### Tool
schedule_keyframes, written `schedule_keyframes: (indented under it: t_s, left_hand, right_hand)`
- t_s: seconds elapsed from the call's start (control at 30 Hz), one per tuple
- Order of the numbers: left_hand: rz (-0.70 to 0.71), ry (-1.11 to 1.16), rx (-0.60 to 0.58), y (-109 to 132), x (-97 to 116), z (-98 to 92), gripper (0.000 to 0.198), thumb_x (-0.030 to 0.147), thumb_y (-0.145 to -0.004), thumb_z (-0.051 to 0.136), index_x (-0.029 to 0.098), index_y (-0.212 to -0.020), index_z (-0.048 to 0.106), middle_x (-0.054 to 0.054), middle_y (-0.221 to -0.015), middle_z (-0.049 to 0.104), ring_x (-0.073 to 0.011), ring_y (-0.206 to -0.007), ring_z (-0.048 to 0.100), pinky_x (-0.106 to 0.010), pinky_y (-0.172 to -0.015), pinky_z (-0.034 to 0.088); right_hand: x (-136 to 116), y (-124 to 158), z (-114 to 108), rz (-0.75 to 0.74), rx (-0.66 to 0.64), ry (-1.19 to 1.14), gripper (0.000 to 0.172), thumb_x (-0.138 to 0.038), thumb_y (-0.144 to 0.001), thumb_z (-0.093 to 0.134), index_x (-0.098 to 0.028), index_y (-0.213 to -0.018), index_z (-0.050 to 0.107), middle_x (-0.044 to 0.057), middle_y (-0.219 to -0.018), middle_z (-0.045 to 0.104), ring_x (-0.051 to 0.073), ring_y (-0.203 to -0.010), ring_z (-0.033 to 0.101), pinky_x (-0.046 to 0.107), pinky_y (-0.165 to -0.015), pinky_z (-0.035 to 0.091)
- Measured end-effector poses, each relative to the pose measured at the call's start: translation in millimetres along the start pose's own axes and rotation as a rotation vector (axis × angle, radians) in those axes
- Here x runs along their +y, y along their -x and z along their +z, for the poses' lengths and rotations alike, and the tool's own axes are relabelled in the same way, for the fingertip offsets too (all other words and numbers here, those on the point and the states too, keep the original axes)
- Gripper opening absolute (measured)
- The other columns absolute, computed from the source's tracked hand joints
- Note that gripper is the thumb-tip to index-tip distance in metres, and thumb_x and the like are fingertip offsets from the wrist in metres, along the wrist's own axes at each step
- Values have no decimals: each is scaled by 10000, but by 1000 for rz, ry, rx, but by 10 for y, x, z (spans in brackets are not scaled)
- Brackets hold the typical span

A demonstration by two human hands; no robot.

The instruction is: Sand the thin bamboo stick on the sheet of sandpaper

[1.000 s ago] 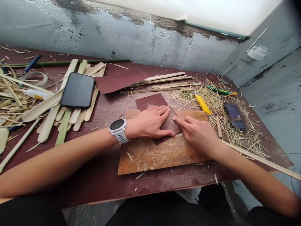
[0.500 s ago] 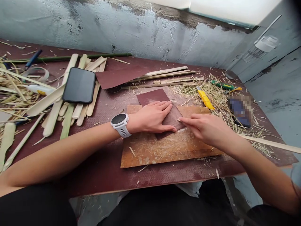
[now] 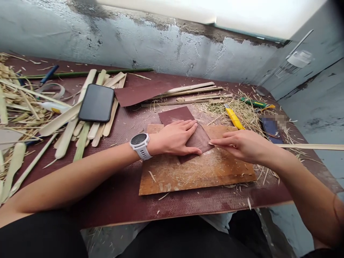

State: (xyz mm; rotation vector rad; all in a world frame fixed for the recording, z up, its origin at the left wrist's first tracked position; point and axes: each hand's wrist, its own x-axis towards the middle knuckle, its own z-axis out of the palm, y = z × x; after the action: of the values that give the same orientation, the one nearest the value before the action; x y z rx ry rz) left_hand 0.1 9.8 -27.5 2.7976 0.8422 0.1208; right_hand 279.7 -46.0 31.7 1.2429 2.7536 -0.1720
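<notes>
1. My left hand (image 3: 174,138) lies flat, fingers together, pressing down on the dark red sandpaper sheet (image 3: 185,125); it clamps nothing, it only pins the sheet.
2. The sandpaper sheet sits directly under that palm, its far corner sticking out beyond my fingertips and its near corner showing below my thumb. It rests partly on the wooden board (image 3: 196,172).
3. My right hand (image 3: 243,145) is just beside the left, fingers pinched on a thin bamboo strip (image 3: 309,146) that runs away to the right. Its fingertips meet the sheet's right edge.
4. I cannot tell how firmly that strip is held where the fingers cover it.
5. Beyond my right hand lies a yellow utility knife (image 3: 233,118) among straw-like shavings (image 3: 242,107).
6. Well to the left of my left hand, a black phone (image 3: 96,103) lies on a pile of bamboo slats (image 3: 67,129).
7. A white watch (image 3: 140,145) sits on my left wrist.
</notes>
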Motion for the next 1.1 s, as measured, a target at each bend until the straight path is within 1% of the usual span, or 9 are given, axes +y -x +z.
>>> schedule_keyframes:
  t_s: [0.23,0.33,0.4,0.47,0.53,0.63,0.77,0.97,1.1]
  left_hand:
    - [8,7,15,-7,-32,11,1179,907,-916,435,-24,-1631,319,-270,-1684,326,-386,-1568,374,-445,-1306,273]
    - [34,9,-3,-9,-35,-26,1143,880,-933,450,-14,-1633,325,-258,-1696,308,-384,-1577,359,-457,-1312,278]
    - [103,-12,0,-4,-24,-57,1012,804,-981,474,26,-1622,381,-242,-1706,296,-379,-1591,335,-468,-1326,254]
    - [185,-34,15,10,-6,-84,792,658,-1055,483,66,-1581,473,-223,-1697,331,-360,-1594,339,-459,-1337,237]
    - [229,-16,18,24,8,-100,649,533,-1093,476,72,-1547,526,-218,-1673,382,-335,-1581,373,-434,-1333,264]
    - [257,63,1,31,6,-107,693,538,-1073,524,54,-1569,492,-223,-1669,375,-317,-1587,365,-423,-1330,292]
    - [279,99,-20,18,-23,-101,735,577,-1058,548,63,-1578,476,-207,-1682,357,-296,-1615,307,-425,-1350,246]
    - [265,126,-27,12,-46,-72,759,600,-1058,537,74,-1598,452,-198,-1707,305,-293,-1625,278,-421,-1355,215]
    - [273,114,-49,8,-45,-70,771,605,-1056,538,64,-1598,448,-212,-1708,290,-300,-1626,273,-428,-1353,217]
  right_hand:
    - [-46,-264,12,-126,-34,-191,394,-243,-1023,550,-310,-1355,752,38,-910,750,149,-755,623,279,-705,410]
    - [4,-227,0,-106,-71,-245,389,-241,-1026,554,-324,-1350,752,36,-963,766,144,-782,635,273,-729,420]
    - [79,-120,-16,-64,-94,-223,420,-206,-1022,538,-340,-1365,741,31,-961,757,145,-797,639,269,-737,424]
    - [144,-14,-25,-40,-92,-183,451,-181,-1019,519,-356,-1377,730,26,-929,730,146,-794,635,263,-728,423]
    - [163,38,-23,-50,-82,-154,463,-175,-1017,514,-366,-1381,726,20,-900,703,142,-771,623,254,-705,416]
    - [68,-22,1,-60,-63,-126,462,-173,-1004,531,-366,-1373,733,16,-887,690,140,-756,614,250,-683,404]
    - [-125,-174,34,-91,-29,-136,500,-146,-961,556,-380,-1363,739,18,-922,714,149,-790,624,259,-698,404]
    - [-47,10,35,-5,-47,-136,463,-165,-969,564,-353,-1347,753,36,-940,742,152,-760,629,270,-708,429]
    - [-204,-35,38,37,-18,-121,441,-188,-997,545,-348,-1353,749,44,-997,770,169,-807,665,283,-723,442]
